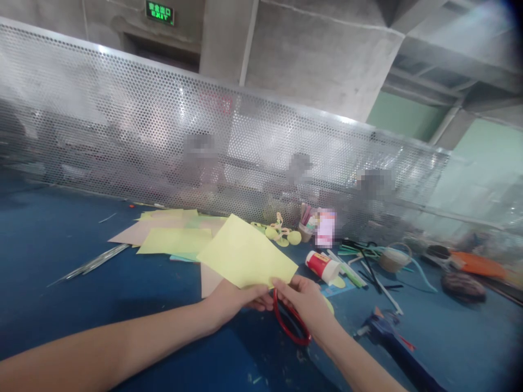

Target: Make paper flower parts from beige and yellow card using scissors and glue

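Observation:
A yellow sheet of paper (pixel 247 253) is raised above the blue table, one corner pointing away from me. My left hand (pixel 247 298) pinches its near edge between thumb and fingers. Close beside it, my right hand (pixel 304 302) grips the right corner of the same sheet. A red loop (pixel 292 325), like a scissors handle, hangs at the right hand's fingers; its other parts are hidden. Behind the held sheet lie more yellow sheets (pixel 175 240) and a pinkish sheet (pixel 131 234).
Thin metal rods (pixel 96 262) lie left. A red-and-white cup (pixel 322 265) is tipped over at right, near a yellow paper bicycle (pixel 281 233) and loose strips (pixel 386 288). A blue glue gun (pixel 392 340) lies right front. A perforated metal screen (pixel 163 125) runs behind.

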Demonstrator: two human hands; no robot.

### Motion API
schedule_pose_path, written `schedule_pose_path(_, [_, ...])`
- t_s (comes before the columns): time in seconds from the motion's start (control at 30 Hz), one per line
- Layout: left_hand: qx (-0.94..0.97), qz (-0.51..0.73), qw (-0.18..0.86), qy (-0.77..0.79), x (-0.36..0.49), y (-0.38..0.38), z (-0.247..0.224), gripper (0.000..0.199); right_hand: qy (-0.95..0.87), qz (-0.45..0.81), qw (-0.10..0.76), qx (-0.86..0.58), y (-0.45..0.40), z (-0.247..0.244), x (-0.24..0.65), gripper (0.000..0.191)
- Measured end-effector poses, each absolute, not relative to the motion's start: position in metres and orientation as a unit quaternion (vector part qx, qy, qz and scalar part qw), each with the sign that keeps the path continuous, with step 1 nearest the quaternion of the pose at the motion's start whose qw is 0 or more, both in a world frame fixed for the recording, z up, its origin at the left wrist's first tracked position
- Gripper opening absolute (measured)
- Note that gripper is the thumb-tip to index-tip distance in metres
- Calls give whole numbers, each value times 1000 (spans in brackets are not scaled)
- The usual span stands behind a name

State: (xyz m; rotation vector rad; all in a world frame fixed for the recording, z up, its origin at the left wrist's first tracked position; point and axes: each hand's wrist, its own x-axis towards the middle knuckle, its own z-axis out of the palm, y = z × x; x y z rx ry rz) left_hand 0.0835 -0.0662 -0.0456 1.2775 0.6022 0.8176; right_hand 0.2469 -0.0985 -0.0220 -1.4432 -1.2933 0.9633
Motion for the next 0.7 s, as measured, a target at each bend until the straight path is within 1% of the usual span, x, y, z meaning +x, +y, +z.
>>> schedule_pose_path(0.1, [562, 366, 695, 261, 83, -66, -45, 29, -526, 407, 475, -576, -96, -26, 250, 39])
schedule_pose_path(0.27, [544, 372, 705, 261, 82, -68, -41, 29, -539, 460, 490, -508, -93, -24, 256, 37])
schedule_pose_path(0.5, [538, 376, 712, 249, 83, -68, -45, 33, -551, 434, 486, -521, -92, -24, 261, 34])
schedule_pose_path(0.7, [546, 384, 699, 257, 84, -67, -44, 34, -550, 413, 484, -542, -92, -27, 260, 35])
